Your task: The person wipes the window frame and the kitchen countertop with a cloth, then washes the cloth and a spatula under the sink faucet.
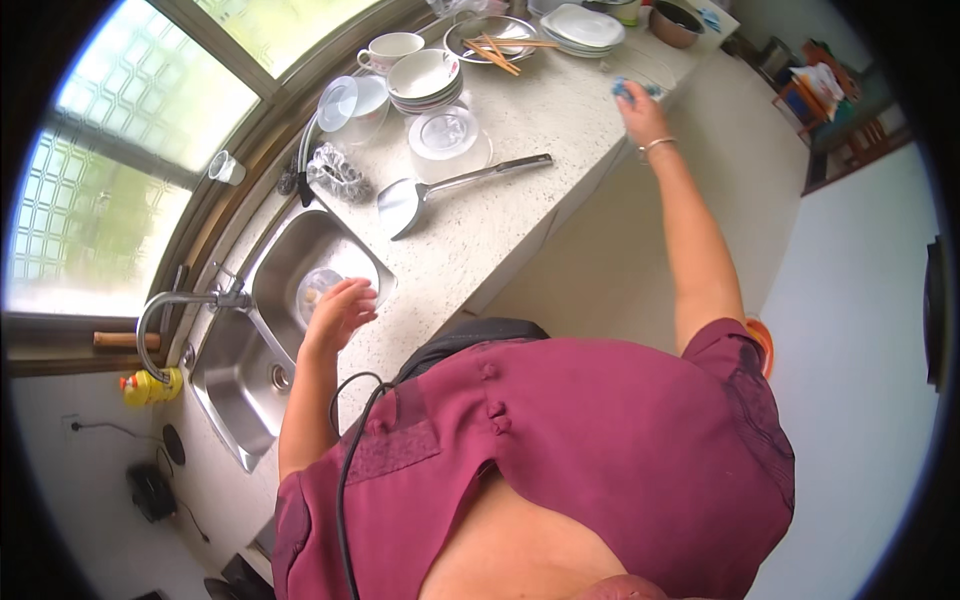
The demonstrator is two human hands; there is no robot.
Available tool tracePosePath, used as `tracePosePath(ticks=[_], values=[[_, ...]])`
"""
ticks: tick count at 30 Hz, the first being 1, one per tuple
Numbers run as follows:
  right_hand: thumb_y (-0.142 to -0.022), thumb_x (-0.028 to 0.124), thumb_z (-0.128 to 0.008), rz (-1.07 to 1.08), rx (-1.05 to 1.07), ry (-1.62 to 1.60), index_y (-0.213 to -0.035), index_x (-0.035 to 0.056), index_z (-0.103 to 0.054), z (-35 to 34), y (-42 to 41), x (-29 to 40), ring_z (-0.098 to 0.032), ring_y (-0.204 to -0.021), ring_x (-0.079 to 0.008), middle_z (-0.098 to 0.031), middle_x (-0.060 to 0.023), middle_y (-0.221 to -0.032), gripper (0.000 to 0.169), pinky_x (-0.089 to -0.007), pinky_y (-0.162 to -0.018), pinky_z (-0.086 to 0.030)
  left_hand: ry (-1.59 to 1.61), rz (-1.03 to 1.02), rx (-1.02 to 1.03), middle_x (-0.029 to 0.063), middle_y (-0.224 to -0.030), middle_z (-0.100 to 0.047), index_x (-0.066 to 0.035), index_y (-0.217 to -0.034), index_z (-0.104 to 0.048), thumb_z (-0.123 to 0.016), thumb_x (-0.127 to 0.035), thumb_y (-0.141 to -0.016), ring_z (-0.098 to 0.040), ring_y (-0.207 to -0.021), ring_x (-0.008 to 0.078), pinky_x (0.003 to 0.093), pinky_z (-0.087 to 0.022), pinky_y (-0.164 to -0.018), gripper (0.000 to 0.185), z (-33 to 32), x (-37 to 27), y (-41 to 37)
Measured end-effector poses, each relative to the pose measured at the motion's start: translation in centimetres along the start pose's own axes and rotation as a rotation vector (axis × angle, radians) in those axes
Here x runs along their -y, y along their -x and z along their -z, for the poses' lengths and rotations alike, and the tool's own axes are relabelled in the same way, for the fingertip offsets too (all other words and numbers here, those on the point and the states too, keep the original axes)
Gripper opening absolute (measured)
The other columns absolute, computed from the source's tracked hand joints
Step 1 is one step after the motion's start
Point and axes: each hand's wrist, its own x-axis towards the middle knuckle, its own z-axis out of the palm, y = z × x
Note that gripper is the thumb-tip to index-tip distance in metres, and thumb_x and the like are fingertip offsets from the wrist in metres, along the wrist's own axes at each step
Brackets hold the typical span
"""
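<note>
My right hand (641,112) is at the counter's front edge, closed on a blue cloth (621,88). Over the near rim of the sink's larger basin (289,247) hovers my left hand (341,311), its fingers slightly spread and nothing seen in it. Partly behind that hand, a clear plastic container (315,289) lies in the basin. Between the hands, a metal wok spatula (480,174) rests on the speckled counter (480,240). Beyond it are a clear lidded container (444,135) and a stack of bowls (424,79).
Along the window stand a cup (395,51), a metal bowl with chopsticks (491,37), stacked plates (583,30) and a pot (675,24). A steel scourer (337,172) sits behind the sink, the faucet (176,298) arches over it, and a yellow bottle (154,386) is at left.
</note>
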Motion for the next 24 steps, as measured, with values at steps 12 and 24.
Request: tracePosePath(ticks=[12,24], values=[[-0.074,0.031,-0.065,0.611,0.364,0.517,-0.088,0.013,-0.056,-15.0,7.7,2.0,-0.051,-0.091,-0.0243,-0.055,-0.006,-0.086,0.025,-0.0514,-0.077,-0.039,0.27,0.107,-0.54,0.0078,-0.087,-0.06,-0.004,-0.103,-0.052,-0.051,-0.018,-0.089,-0.058,-0.069,0.0165,0.0317,-0.051,-0.065,0.02,1.3,8.6,9.8],[-0.092,0.03,-0.043,0.073,1.415,-0.636,-0.092,0.0083,-0.061,-15.9,19.3,18.7,-0.05,-0.051,-0.0129,-0.056,-0.0026,-0.064,0.028,-0.027,-0.049,-0.044,0.094,-0.239,-0.022,0.0127,-0.12,-0.049,-0.003,-0.133,-0.034,-0.055,-0.029,-0.088,-0.05,-0.104,0.0208,0.0344,-0.043,-0.088,0.057,-3.6,4.7,9.7]])
